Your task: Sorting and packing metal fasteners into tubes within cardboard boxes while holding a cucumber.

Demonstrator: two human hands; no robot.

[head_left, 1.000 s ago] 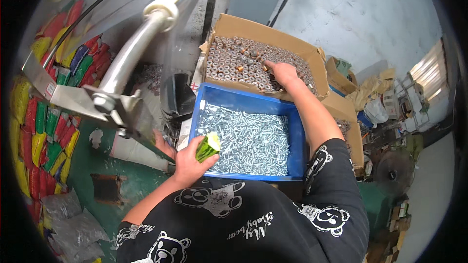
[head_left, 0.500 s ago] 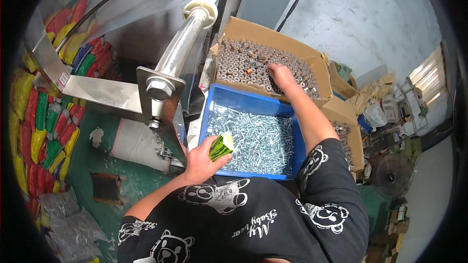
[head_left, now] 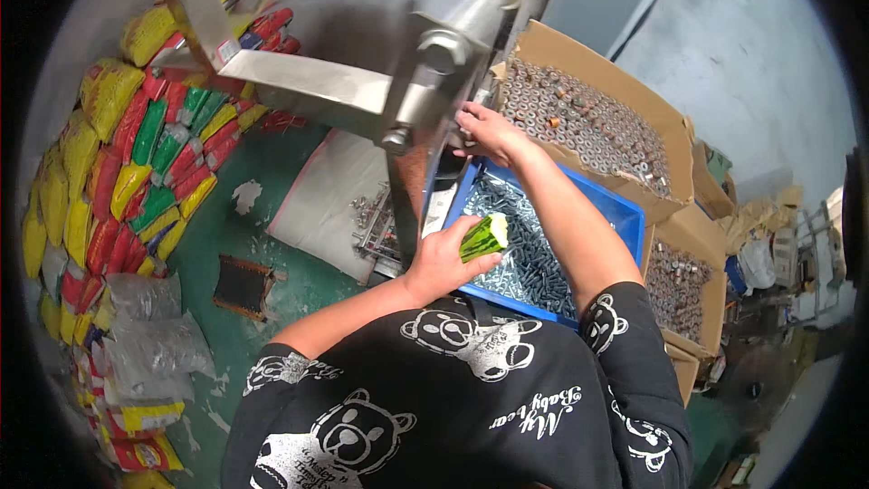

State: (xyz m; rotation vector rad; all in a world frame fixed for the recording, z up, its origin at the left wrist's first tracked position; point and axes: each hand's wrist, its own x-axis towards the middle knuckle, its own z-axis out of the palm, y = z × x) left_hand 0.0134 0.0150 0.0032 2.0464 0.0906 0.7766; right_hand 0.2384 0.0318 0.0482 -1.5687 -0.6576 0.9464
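In my left hand [head_left: 439,263] is a piece of green-striped melon [head_left: 484,237] with pale flesh at its upper end, held over the near left edge of a blue bin [head_left: 625,210]. Loose metal screws [head_left: 534,258] fill that bin. My right arm crosses above it. The fingers of my right hand [head_left: 491,134] are bent together beside the metal machine frame [head_left: 434,113]; a small greyish thing seems to be at their tips, too small to name. Behind the bin stands a cardboard box [head_left: 674,140] of small round metal parts [head_left: 588,118], several of them copper-coloured.
A second cardboard box [head_left: 711,285] of similar parts stands at the right. Colourful packed bags [head_left: 136,181] are piled at the left. A white sack [head_left: 335,199] and a dark square piece [head_left: 243,288] lie on the green floor [head_left: 299,303]. Metal arms of the frame jut out at upper middle.
My right hand has left the box of round parts and come left to the machine frame. The view has turned, so the scene sits farther right. My left hand still holds the melon.
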